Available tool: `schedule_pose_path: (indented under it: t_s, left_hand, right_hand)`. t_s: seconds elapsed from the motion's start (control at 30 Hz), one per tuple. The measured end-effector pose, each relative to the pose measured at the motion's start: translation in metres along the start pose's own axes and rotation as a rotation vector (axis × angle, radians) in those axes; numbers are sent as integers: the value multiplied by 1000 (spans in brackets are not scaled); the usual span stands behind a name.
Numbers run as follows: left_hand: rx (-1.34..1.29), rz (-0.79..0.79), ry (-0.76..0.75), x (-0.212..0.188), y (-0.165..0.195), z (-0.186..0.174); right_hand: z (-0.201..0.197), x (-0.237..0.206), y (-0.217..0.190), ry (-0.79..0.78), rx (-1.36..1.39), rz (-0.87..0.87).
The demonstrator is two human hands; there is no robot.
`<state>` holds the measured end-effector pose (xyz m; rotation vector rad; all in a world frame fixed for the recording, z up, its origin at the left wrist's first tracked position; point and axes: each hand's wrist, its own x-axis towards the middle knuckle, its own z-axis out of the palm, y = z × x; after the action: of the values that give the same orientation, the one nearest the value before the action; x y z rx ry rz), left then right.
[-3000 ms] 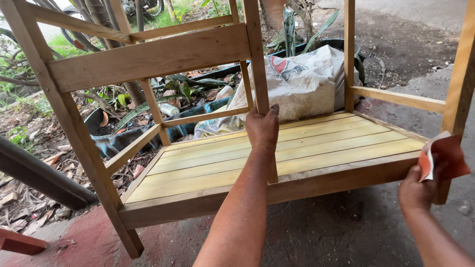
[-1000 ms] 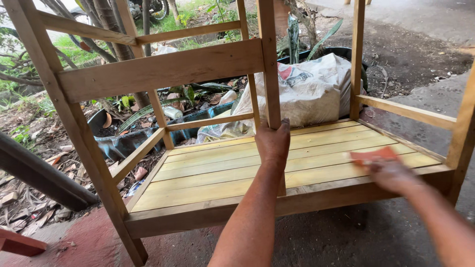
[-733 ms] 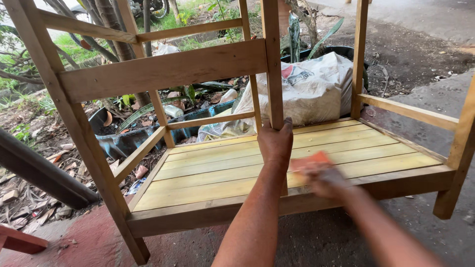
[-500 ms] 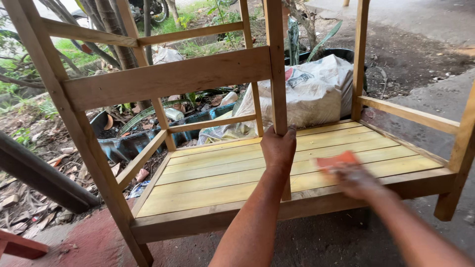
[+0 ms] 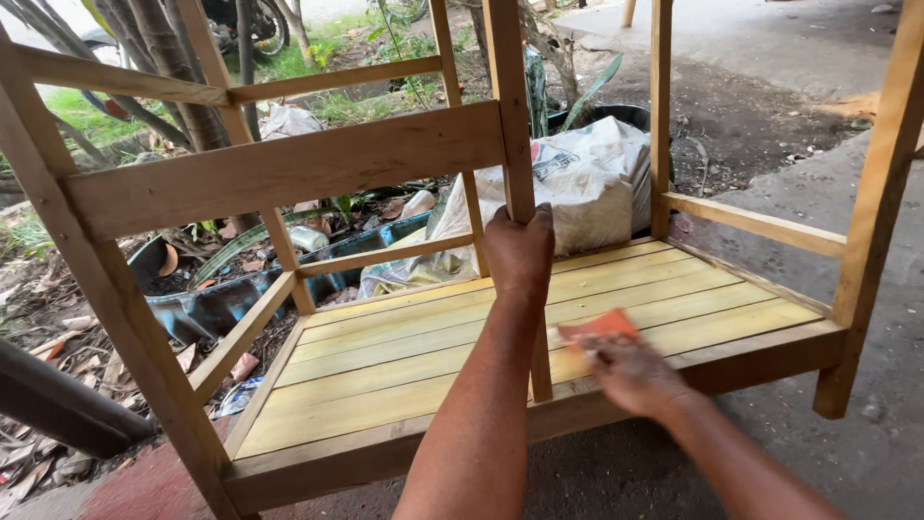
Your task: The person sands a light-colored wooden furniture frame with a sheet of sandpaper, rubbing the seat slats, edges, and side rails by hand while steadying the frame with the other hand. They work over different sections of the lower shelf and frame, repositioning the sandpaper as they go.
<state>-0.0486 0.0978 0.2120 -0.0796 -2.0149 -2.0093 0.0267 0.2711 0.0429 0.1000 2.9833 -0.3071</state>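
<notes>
Left hand wraps its fingers tight around the upright post, vertical at the slatted panel's middle. Right hand presses one orange sandpaper sheet flat near the panel's front edge, fingers blurred, apparently together. Outdoors: bare concrete, one white sack behind.

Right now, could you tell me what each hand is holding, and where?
Left hand grips the upright post at mid-height; right hand presses the orange sandpaper flat on the slats.
</notes>
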Motion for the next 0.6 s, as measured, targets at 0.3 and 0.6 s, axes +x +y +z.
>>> schedule_pose_path:
  t_s: [0.3,0.6]
  left_hand:
    - [105,-11,65,-12,9,0]
    - [21,-28,-87,-24,-4,-5]
  right_hand:
    - [-55,-16,106,-7,-250,473]
    - [4,17,-18,-188,315,69]
